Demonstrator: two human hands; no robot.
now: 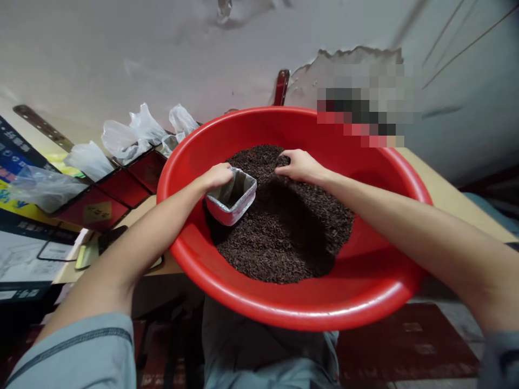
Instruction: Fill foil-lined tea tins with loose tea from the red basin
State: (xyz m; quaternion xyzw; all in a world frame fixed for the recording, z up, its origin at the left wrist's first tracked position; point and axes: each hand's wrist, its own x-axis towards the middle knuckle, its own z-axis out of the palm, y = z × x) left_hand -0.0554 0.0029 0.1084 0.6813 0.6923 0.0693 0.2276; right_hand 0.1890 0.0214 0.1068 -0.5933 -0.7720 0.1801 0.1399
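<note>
A wide red basin [300,319] holds a broad heap of dark brown, grain-like dry pieces [259,248]. On the heap's left side, my left hand [220,176] grips the upper edge of a small square container [233,214] with a crinkled, whitish lining, its mouth facing up. The fingers of my right hand [298,165] are curled round a small clump of the dark pieces, just above the back of the heap. A shadow falls across the heap below my right hand.
Dark red boxes [121,186] with clear plastic bags [121,139] sticking out stand at the left. Behind the basin is a grey wall [162,48]. A light wooden table edge [454,189] shows at the right, and a phone-like object lies at the left.
</note>
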